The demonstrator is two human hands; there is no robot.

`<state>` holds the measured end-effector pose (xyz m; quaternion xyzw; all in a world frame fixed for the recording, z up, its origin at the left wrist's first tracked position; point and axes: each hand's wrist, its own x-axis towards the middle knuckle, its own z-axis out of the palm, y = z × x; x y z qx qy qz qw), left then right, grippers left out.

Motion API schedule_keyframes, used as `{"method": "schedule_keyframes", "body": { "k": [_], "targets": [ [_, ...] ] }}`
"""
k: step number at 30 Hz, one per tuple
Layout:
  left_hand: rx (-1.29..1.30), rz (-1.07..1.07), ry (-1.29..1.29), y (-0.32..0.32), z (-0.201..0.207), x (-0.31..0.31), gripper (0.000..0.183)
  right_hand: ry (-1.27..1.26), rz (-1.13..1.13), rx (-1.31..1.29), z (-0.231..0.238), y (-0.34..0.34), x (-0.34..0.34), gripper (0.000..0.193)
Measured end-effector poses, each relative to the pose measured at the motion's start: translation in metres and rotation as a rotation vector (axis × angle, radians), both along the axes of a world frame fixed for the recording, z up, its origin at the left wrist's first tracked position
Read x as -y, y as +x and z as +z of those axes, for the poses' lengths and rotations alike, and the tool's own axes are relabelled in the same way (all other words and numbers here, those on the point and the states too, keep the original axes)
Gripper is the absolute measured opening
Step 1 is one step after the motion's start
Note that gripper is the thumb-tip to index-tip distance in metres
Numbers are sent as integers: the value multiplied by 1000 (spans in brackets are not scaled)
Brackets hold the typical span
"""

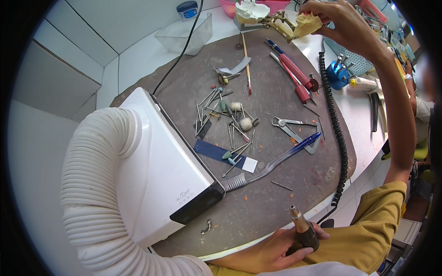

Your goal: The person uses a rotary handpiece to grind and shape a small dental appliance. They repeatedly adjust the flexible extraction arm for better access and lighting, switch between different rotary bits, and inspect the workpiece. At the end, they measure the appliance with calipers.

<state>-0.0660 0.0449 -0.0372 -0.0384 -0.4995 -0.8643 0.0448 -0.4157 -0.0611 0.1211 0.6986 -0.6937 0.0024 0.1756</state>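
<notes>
Two things held: your left grip (280, 248) clasps the handpiece (305, 232), tip toward 11 o'clock.
Your right grip (344, 23) pinches the yellow cast (307, 26), well apart at 12 o'clock from the handpiece.

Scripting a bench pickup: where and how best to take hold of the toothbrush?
Probably pinch the toothbrush mid-handle, across its narrow width, from above on the wearer's side. Its handle is long and slim, and the mat on that side is mostly bare. The bristle end is right by the white box and the blue end overlaps the metal caliper; the middle avoids both.
</notes>
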Motion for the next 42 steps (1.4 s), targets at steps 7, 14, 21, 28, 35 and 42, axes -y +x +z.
{"method": "schedule_keyframes", "body": {
  "k": [7,14,21,28,35,42],
  "targets": [
    [128,-105,39,-1,7,7,37,11,89,60,-50,-41,4,37],
    [129,-161,9,-3,19,18,39,71,-17,106,-32,-37,12,29],
    [58,-79,-52,-1,2,8,38,199,-122,45,-37,-33,12,33],
    [54,-61,-55,0,1,6,39,-20,-24,95,-53,16,16,22],
    [44,-39,-29,1,-2,6,39,-4,3,247,-94,6,16,13],
    [271,-89,155,0,23,8,37,-87,-14,96,-107,-1,36,10]
  ]
}}
